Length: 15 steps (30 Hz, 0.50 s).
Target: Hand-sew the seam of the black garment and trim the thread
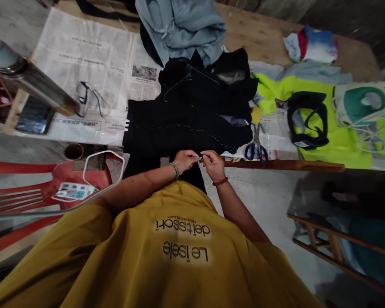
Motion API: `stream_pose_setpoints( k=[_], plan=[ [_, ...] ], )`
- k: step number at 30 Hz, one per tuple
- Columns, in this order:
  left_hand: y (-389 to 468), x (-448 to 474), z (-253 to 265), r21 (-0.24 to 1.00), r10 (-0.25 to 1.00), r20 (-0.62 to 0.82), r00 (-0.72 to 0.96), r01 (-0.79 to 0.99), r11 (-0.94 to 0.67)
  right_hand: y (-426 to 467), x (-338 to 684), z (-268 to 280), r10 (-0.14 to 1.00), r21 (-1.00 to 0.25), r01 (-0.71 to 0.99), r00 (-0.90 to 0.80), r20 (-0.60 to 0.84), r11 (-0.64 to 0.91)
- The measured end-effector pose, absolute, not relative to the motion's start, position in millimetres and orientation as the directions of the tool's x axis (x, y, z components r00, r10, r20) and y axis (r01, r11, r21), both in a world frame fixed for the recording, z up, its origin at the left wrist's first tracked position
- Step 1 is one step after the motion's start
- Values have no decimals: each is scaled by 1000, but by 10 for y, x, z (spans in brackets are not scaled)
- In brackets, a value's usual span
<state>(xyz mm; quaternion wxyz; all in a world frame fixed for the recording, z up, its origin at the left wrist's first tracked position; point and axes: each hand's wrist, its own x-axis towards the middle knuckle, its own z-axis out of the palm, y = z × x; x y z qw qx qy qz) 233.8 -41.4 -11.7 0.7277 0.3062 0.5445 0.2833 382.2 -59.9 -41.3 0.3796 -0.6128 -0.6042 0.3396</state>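
Note:
My left hand [185, 161], with a green bracelet at its wrist, is closed in a pinch at the table's front edge. Fingertip to fingertip with it, my right hand [213, 165], wearing a reddish bead bracelet, pinches too. Whatever lies between the fingers is too small to make out. Just beyond them a black garment [179, 115] is spread on the table, with white dashed stitches running across it and white stripes at its left edge. Blue-handled scissors [256, 147] lie to the right of my right hand.
Newspaper [93, 51] covers the table's left, bearing glasses [89, 99], a phone [35, 114] and a flask [35, 77]. Grey clothing [182, 30] lies behind. Rightward are a yellow-green garment [340, 149], a black band [308, 119] and an iron [365, 100]. A red chair [60, 173] holds a power strip [75, 191].

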Motion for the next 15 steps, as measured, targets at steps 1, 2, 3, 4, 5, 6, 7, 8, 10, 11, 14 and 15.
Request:
stream_pose_setpoints(
  k=[1,2,3,4,5,6,7,8,10,11,14,15],
  plan=[
    [-427,2338,-107,720,719,-654,237,-99,687,-620,3830,-412,998,-883,470,34,45,24],
    [-440,2338,-99,681,689,-688,227,-126,721,-643,3836,-414,998,-887,460,32,51,30],
    [-454,2337,-96,639,658,-720,220,-160,752,-665,3840,-418,998,-888,458,31,58,38],
    [-467,2336,-97,594,625,-749,222,-194,781,-686,3841,-422,997,-884,465,28,67,47],
    [-479,2335,-104,551,594,-771,232,-225,803,-703,3840,-426,997,-875,480,23,78,57],
    [-490,2335,-113,514,568,-785,248,-251,820,-716,3839,-426,996,-862,503,15,88,69],
    [-500,2335,-125,484,546,-793,270,-266,834,-726,3836,-421,995,-845,529,7,101,82],
    [-508,2336,-137,462,530,-797,289,-273,844,-732,3832,-408,993,-825,558,0,115,95],
    [-517,2340,-154,444,515,-798,314,-272,854,-736,3819,-356,987,-776,619,9,158,119],
    [-519,2342,-157,445,514,-796,319,-267,855,-736,3809,-319,982,-749,651,24,188,128],
    [-519,2350,-147,468,527,-789,317,-247,849,-733,3760,-202,965,-666,729,28,260,159],
    [-519,2354,-141,474,529,-789,313,-239,848,-729,3738,-174,966,-644,745,1,260,172]
  ],
)
